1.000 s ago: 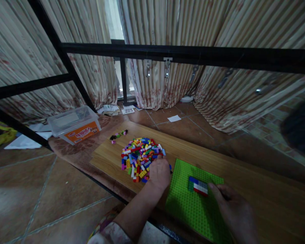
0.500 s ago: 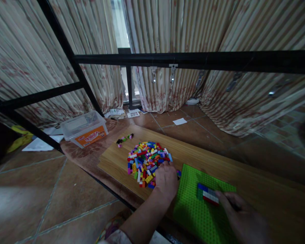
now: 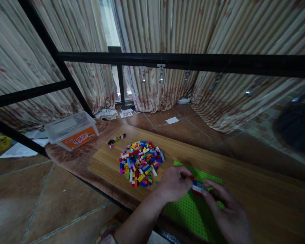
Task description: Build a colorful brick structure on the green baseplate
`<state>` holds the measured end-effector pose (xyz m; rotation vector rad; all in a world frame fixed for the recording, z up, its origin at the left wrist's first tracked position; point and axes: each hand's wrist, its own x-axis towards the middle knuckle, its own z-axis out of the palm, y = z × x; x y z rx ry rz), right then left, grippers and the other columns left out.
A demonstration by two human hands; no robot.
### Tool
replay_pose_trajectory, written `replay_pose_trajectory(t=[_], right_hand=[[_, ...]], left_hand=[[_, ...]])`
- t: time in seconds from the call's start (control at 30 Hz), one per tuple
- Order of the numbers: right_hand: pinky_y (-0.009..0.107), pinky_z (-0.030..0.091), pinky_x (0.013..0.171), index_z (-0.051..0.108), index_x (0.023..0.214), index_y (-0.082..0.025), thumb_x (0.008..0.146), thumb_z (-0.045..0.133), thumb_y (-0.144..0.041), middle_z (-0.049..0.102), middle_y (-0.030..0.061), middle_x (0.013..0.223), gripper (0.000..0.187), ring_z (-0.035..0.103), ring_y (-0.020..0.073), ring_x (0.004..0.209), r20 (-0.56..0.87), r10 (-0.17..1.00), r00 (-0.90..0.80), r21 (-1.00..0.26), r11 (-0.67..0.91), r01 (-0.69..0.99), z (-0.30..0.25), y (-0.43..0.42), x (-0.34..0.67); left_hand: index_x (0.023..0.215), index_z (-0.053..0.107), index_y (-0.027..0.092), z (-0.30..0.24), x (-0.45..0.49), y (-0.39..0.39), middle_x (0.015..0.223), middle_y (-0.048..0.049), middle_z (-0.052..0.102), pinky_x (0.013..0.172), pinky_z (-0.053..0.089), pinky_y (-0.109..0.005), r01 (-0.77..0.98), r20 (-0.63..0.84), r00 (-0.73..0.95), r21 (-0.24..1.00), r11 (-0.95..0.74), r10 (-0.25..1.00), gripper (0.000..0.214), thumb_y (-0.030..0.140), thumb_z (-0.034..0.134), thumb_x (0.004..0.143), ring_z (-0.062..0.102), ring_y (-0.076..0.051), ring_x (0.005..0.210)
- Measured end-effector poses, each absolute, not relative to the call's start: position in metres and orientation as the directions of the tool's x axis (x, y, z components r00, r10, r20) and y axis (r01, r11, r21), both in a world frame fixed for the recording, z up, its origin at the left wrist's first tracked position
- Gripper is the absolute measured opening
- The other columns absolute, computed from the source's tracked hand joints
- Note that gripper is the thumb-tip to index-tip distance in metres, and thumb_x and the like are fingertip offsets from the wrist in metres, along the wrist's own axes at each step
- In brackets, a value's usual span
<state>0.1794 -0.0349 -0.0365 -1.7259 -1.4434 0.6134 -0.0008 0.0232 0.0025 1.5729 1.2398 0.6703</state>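
A green studded baseplate (image 3: 188, 211) lies on a wooden board (image 3: 109, 162). On it stands a small block of blue, white and red bricks (image 3: 198, 187). My left hand (image 3: 176, 183) sits over the plate's left part, fingers pinched on a small red brick right beside that block. My right hand (image 3: 227, 211) rests on the plate's right side, its fingers touching and steadying the block. A heap of mixed coloured bricks (image 3: 139, 162) lies on the board left of the plate.
A clear plastic tub with an orange label (image 3: 71, 130) stands at the back left on a patterned cloth. A few loose bricks (image 3: 115, 139) lie behind the heap. Black metal frame bars (image 3: 182, 61) cross overhead; curtains hang behind. Papers lie on the tiled floor.
My left hand has left the brick heap and moved right onto the baseplate, carrying a small red brick to the built block. My right hand stays at the block.
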Motion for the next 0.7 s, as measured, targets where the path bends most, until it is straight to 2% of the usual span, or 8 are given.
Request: replay_pose_trajectory(t=[0.03, 0.1, 0.17, 0.23, 0.37, 0.5, 0.6, 0.7], right_hand=[[0.028, 0.054, 0.073, 0.067, 0.110, -0.026, 0.078, 0.063, -0.049, 0.070, 0.0049, 0.106, 0.039, 0.066, 0.0198, 0.085, 0.129, 0.979, 0.160, -0.819, 0.015, 0.574, -0.034, -0.037, 0.177], [0.029, 0.053, 0.079, 0.066, 0.112, -0.028, 0.081, 0.063, -0.043, 0.068, 0.0044, 0.109, 0.035, 0.065, 0.0186, 0.089, 0.160, 0.986, 0.045, -0.839, 0.112, 0.533, -0.030, -0.040, 0.175], [0.029, 0.052, 0.081, 0.067, 0.110, -0.028, 0.083, 0.063, -0.038, 0.069, 0.0042, 0.105, 0.029, 0.065, 0.0182, 0.091, 0.181, 0.983, -0.006, -0.862, 0.162, 0.481, -0.028, -0.042, 0.175], [0.029, 0.052, 0.081, 0.068, 0.108, -0.028, 0.084, 0.063, -0.036, 0.069, 0.0042, 0.102, 0.026, 0.064, 0.0181, 0.091, 0.186, 0.982, -0.037, -0.880, 0.183, 0.439, -0.025, -0.043, 0.177], [0.029, 0.049, 0.080, 0.070, 0.099, -0.027, 0.085, 0.062, -0.036, 0.069, 0.0028, 0.096, 0.018, 0.064, 0.0173, 0.089, 0.165, 0.983, -0.079, -0.896, 0.183, 0.406, -0.023, -0.050, 0.181], [0.027, 0.047, 0.071, 0.070, 0.087, -0.025, 0.088, 0.057, -0.038, 0.069, 0.0006, 0.083, 0.018, 0.063, 0.0164, 0.078, -0.017, 0.995, -0.098, -0.863, 0.035, 0.504, -0.029, -0.058, 0.192], [0.028, 0.046, 0.067, 0.069, 0.085, -0.024, 0.089, 0.051, -0.040, 0.069, 0.0007, 0.080, 0.025, 0.063, 0.0167, 0.073, -0.114, 0.993, -0.031, -0.805, -0.074, 0.589, -0.038, -0.062, 0.203], [0.028, 0.046, 0.068, 0.069, 0.085, -0.023, 0.090, 0.049, -0.042, 0.070, 0.0018, 0.081, 0.029, 0.064, 0.0177, 0.075, -0.111, 0.993, 0.045, -0.774, -0.115, 0.623, -0.043, -0.060, 0.207]], left_hand=[[0.083, 0.068, 0.017, 0.001, 0.004, 0.022, 0.071, 0.0007, 0.064, 0.063, 0.045, -0.022, 0.254, -0.174, 0.400, 0.964, 0.074, 0.900, 0.019, 0.016, 0.053, 0.072, 0.056, -0.012, 0.065], [0.075, 0.066, 0.015, -0.001, 0.011, 0.019, 0.065, 0.0024, 0.058, 0.059, 0.041, -0.020, 0.039, -0.212, 0.497, 0.974, 0.223, 0.842, 0.013, 0.017, 0.055, 0.068, 0.051, -0.009, 0.060], [0.068, 0.062, 0.014, -0.003, 0.015, 0.016, 0.058, 0.0044, 0.052, 0.054, 0.037, -0.019, -0.054, -0.270, 0.526, 0.936, 0.348, 0.806, 0.007, 0.017, 0.057, 0.065, 0.045, -0.007, 0.055], [0.067, 0.061, 0.014, -0.002, 0.015, 0.015, 0.055, 0.0052, 0.050, 0.049, 0.032, -0.018, -0.063, -0.328, 0.545, 0.902, 0.427, 0.772, 0.007, 0.019, 0.059, 0.064, 0.042, -0.006, 0.052], [0.077, 0.065, 0.014, -0.005, 0.013, 0.010, 0.066, 0.0027, 0.057, 0.050, 0.035, -0.019, 0.028, -0.378, 0.541, 0.901, 0.433, 0.751, 0.019, 0.030, 0.063, 0.067, 0.047, -0.008, 0.057], [0.082, 0.066, 0.016, -0.017, 0.007, 0.011, 0.069, 0.0020, 0.060, 0.053, 0.039, -0.021, 0.289, -0.421, 0.499, 0.905, 0.313, 0.757, 0.024, 0.038, 0.055, 0.079, 0.053, -0.010, 0.060], [0.073, 0.063, 0.017, -0.027, -0.003, 0.019, 0.067, 0.0016, 0.060, 0.058, 0.041, -0.021, 0.505, -0.334, 0.406, 0.858, 0.095, 0.851, 0.025, 0.033, 0.047, 0.084, 0.055, -0.011, 0.063], [0.080, 0.065, 0.017, -0.030, -0.009, 0.026, 0.074, -0.0001, 0.065, 0.061, 0.043, -0.022, 0.603, -0.214, 0.357, 0.797, -0.050, 0.909, 0.023, 0.028, 0.046, 0.086, 0.058, -0.013, 0.069]])
